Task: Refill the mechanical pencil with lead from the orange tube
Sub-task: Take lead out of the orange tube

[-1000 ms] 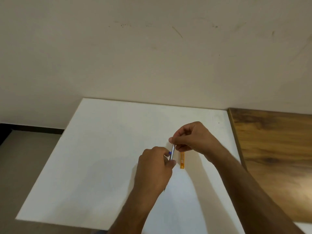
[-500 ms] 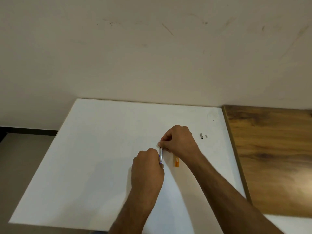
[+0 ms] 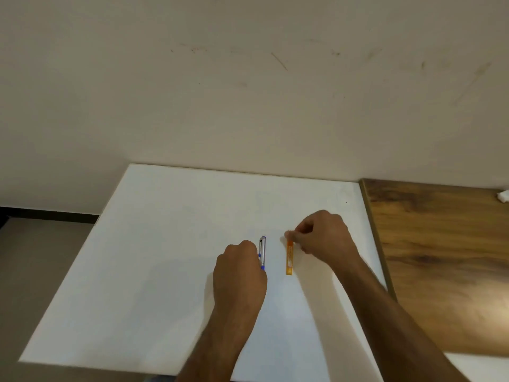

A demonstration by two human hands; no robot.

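Observation:
A silver mechanical pencil [image 3: 262,252] with blue trim sticks up out of my left hand [image 3: 239,268], which grips its lower part on the white table [image 3: 165,257]. Just to its right the orange lead tube [image 3: 289,259] lies lengthwise on the table. My right hand [image 3: 322,235] has its fingers curled, and its thumb and fingertips pinch the far end of the tube. The pencil's tip is hidden under my left hand.
A wooden surface [image 3: 446,257] adjoins the white table on the right, with a small white object [image 3: 503,195] at its far edge. A beige wall rises behind. Floor shows past the table's left edge.
My right hand has left the top of the pencil and moved right to the far end of the orange tube. My left hand still holds the pencil.

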